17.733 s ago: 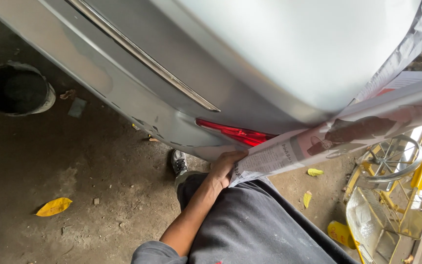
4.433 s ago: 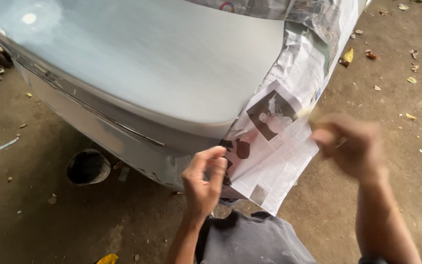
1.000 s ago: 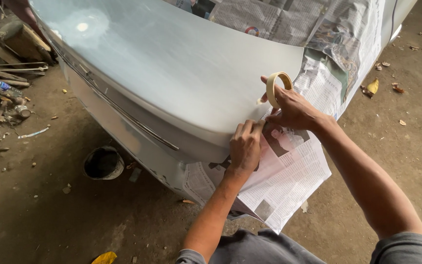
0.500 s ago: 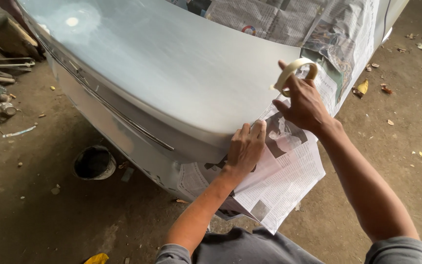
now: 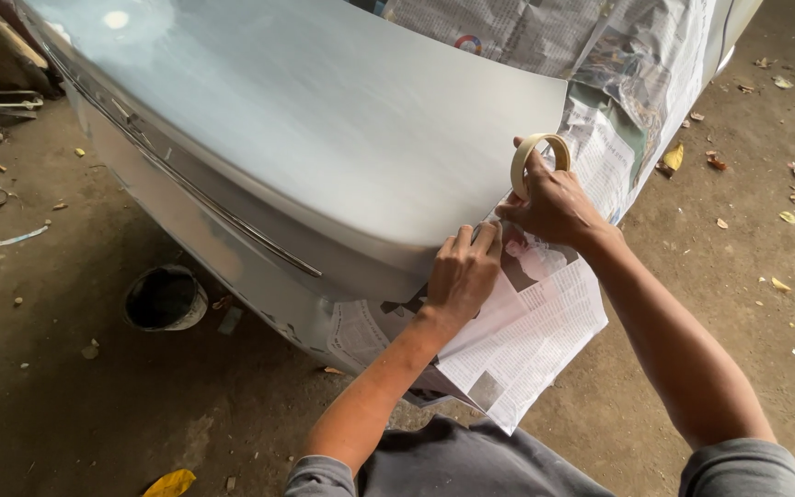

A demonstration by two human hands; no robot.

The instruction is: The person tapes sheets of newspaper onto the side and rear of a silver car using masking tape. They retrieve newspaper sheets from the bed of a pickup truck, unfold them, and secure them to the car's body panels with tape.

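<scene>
Masking tape roll (image 5: 539, 158) sits in the right hand's (image 5: 554, 204) closed grip; left hand (image 5: 463, 273) presses newspaper (image 5: 526, 336) flat, open.

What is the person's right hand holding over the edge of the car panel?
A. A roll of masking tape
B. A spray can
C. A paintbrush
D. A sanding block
A: the right hand grips a tan roll of masking tape at the edge of the silver car panel, while the left hand presses flat on the newspaper beside it.
</scene>
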